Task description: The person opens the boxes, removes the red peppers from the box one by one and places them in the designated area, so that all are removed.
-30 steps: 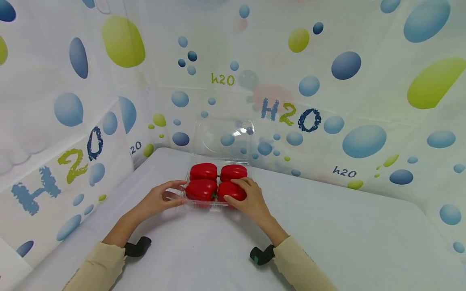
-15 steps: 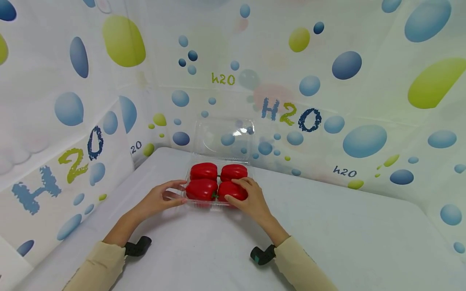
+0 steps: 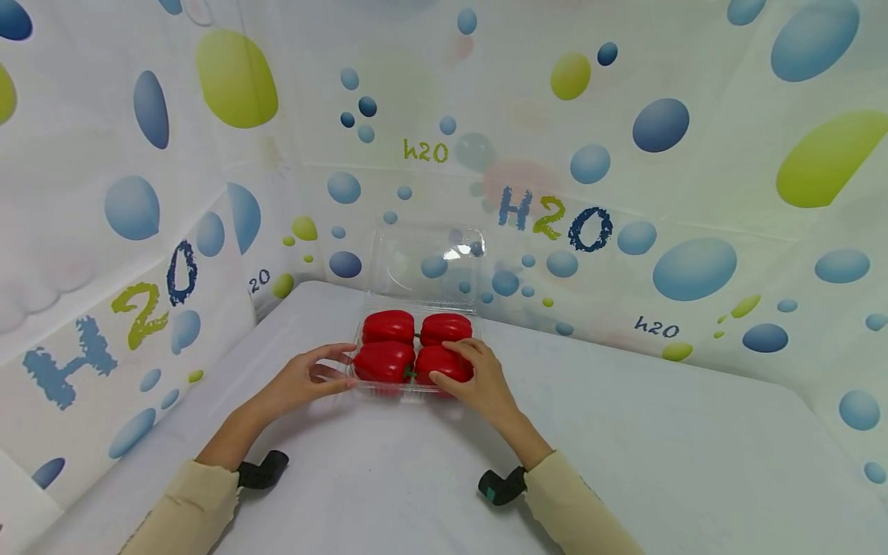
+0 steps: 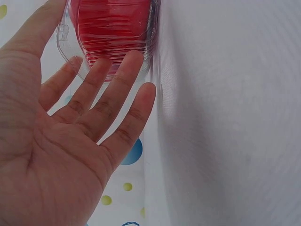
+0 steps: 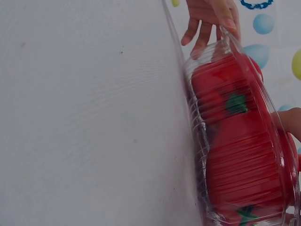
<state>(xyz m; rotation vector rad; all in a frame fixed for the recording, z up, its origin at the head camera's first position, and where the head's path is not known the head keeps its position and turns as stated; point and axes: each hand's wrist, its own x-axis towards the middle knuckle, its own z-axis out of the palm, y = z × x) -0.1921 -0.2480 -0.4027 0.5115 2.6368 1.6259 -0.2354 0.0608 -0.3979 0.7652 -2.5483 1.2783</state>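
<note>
Several red bell peppers lie in two rows in a clear plastic clamshell container (image 3: 397, 388) on the white table. Its transparent lid (image 3: 409, 258) stands raised at the back. My right hand (image 3: 488, 384) grips the front-right bell pepper (image 3: 437, 362), thumb at its near side and fingers over its far side. At the container's left end is my left hand (image 3: 298, 381), its thumb at the front corner. In the left wrist view its fingers (image 4: 110, 106) are spread and nearly straight by the ribbed wall. Green stems (image 5: 236, 103) show through the plastic in the right wrist view.
White cloth covers the table (image 3: 659, 447). Behind and to the left rises a white curtain (image 3: 527, 100) printed with blue and green dots. Black wrist devices (image 3: 264, 471) sit at both sleeve cuffs.
</note>
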